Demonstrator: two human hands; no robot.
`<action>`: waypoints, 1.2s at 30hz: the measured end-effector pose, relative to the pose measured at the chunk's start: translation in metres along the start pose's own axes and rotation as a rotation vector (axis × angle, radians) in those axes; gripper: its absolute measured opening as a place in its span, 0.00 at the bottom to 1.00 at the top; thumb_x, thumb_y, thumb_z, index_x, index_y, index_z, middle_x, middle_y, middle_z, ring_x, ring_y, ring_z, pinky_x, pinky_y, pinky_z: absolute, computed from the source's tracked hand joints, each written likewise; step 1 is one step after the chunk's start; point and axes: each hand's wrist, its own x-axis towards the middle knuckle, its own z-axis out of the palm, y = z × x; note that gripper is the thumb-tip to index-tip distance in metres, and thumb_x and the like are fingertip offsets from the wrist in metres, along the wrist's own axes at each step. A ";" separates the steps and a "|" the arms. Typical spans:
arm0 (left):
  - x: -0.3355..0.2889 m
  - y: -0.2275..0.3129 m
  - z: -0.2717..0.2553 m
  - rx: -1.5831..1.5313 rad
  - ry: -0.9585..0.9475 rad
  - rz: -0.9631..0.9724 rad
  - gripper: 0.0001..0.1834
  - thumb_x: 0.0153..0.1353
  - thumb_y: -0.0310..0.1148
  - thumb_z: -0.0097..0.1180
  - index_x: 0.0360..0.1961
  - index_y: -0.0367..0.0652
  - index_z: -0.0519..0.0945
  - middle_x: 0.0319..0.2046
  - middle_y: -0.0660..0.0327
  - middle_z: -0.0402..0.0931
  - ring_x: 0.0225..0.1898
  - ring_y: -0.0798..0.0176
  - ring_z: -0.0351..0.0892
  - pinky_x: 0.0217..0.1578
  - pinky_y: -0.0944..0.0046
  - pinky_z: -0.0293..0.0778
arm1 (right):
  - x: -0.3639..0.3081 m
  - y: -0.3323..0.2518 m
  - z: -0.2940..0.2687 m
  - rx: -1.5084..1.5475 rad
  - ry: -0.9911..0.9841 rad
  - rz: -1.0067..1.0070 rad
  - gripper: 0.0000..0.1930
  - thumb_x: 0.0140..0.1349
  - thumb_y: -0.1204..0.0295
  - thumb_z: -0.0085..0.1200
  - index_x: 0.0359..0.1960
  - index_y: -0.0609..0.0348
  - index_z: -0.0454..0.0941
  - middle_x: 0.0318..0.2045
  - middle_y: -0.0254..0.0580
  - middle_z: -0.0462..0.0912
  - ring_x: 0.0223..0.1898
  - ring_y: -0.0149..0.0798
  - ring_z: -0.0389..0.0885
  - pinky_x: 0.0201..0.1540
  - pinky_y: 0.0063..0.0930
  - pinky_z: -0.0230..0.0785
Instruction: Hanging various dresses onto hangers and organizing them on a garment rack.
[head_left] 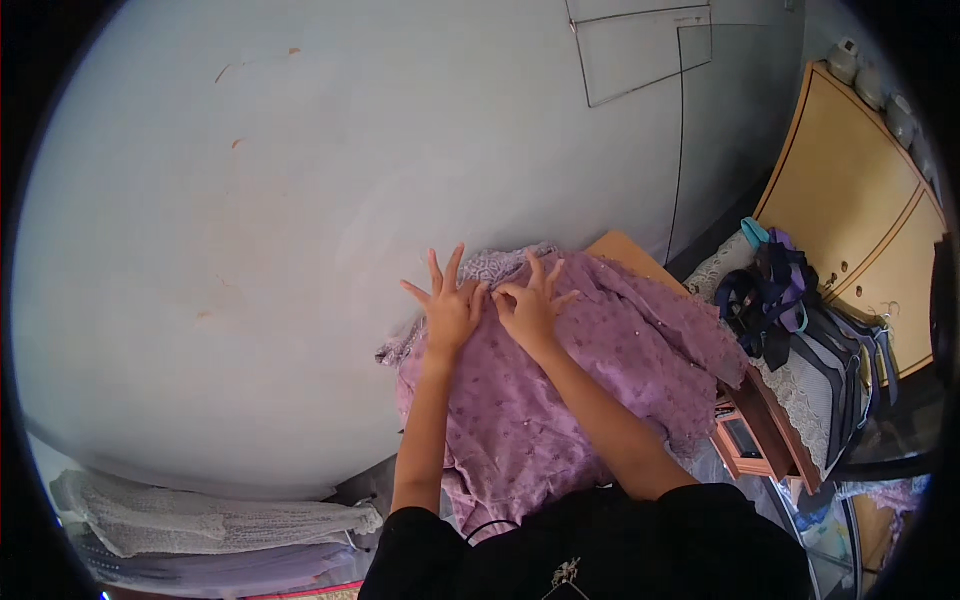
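Note:
A mauve embroidered garment [520, 410] lies spread in front of me, a sleeve stretching out to the right. Patterned lace-like fabric [492, 265] shows along its far edge. At that edge my left hand [452, 308] pinches the cloth between thumb and index finger, its other fingers raised and spread. Close beside it, my right hand [528, 305] makes a similar pinch on the garment, also with its remaining fingers fanned out. The fingertips of both hands almost meet. Any small fastener between them is too small to make out.
A wooden board corner [625, 250] shows under the garment. On the right are a yellow cabinet [840, 190], a heap of dark and purple straps [780, 290] and hanging dark clothes [835, 370]. Pale draped fabric [210, 520] lies lower left. A wall rises ahead.

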 end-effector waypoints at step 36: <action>0.003 0.012 0.020 -0.071 0.082 -0.030 0.10 0.52 0.39 0.57 0.19 0.47 0.80 0.55 0.68 0.63 0.65 0.42 0.43 0.48 0.19 0.24 | -0.024 0.006 -0.005 -0.030 0.101 -0.033 0.04 0.46 0.66 0.56 0.20 0.48 0.80 0.61 0.43 0.55 0.65 0.64 0.32 0.49 0.82 0.21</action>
